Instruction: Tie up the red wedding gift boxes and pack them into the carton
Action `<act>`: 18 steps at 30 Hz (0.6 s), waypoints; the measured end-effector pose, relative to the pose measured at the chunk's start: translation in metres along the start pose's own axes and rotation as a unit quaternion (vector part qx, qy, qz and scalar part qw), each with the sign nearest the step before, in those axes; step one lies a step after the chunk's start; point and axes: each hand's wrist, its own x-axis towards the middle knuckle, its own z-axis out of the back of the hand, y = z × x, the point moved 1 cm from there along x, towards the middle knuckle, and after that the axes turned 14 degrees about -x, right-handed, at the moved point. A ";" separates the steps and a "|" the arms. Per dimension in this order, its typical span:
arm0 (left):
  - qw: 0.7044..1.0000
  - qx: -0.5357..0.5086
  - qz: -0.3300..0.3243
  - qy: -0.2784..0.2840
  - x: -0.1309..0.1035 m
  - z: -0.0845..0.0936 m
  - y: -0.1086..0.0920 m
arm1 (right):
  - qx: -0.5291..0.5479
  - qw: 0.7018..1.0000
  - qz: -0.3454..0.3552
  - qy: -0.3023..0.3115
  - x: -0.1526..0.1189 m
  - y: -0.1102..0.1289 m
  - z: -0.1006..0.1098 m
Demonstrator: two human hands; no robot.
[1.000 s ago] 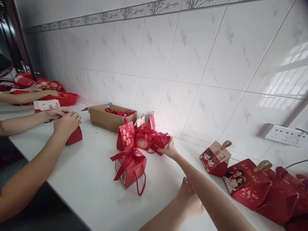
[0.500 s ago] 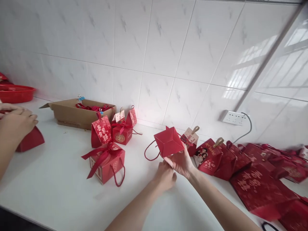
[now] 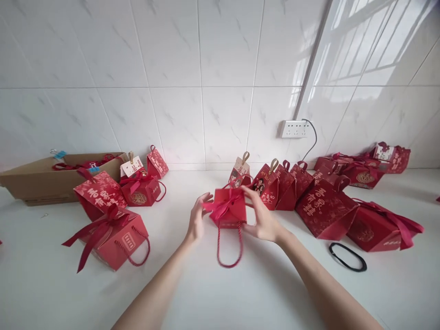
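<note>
A small red gift box (image 3: 237, 213) with a ribbon bow and a twisted rope handle is between my two hands, just above or on the white table; which one I cannot tell. My right hand (image 3: 263, 217) grips its right side, fingers at the top edge and thumb lower down. On the left side my left hand (image 3: 197, 217) curls its fingers against the box, by a ribbon end. The rope handle (image 3: 230, 266) hangs in a loop toward me. Close behind stands a box with a pale top and gold loop (image 3: 239, 170).
To the left are a larger bowed gift box (image 3: 113, 238), several smaller red boxes and an open cardboard carton (image 3: 48, 195) of ribbons. A row of red boxes (image 3: 323, 208) stands on the right, with a black loop (image 3: 347, 257) before it. A power strip (image 3: 294, 129) is on the wall.
The view has swung right, and the other person's hands have left it. The box has turned from its plain base to its bowed side. My left hand has risen to the box's left side.
</note>
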 end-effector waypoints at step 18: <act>0.986 0.143 -0.009 -0.088 0.003 -0.001 -0.013 | 0.114 0.955 -0.268 -0.058 0.007 -0.011 0.012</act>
